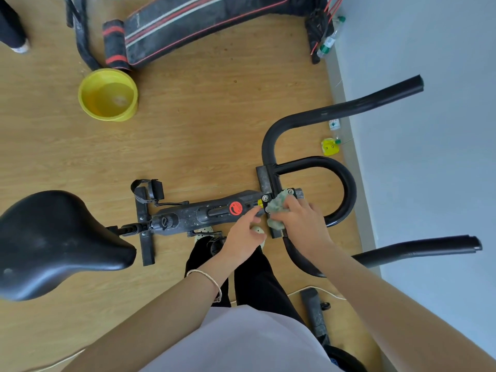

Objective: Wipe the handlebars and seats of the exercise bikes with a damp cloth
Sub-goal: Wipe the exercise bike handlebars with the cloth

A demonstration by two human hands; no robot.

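The right hand is bunching the green cloth under its curled fingers and pressing it onto the middle clamp of the handlebars. The cloth is lying at the fingertips, directly on the clamp. The left hand is holding nothing. Its index finger is stretching out toward the yellow knob just short of the cloth and its other fingers are loosely bent; whether it is touching the bike frame cannot be told.

The bars are branching away from the right hand on two sides. One long black tube is curving off beyond the fingertips and then running outward toward the wall, and the other is passing under the wrist and running out the same way. The small loop is sitting just past the knuckles. Following either tube lengthwise probably falls to the right hand, which is nearer both and already has the cloth. The seat is lying well behind the left hand.
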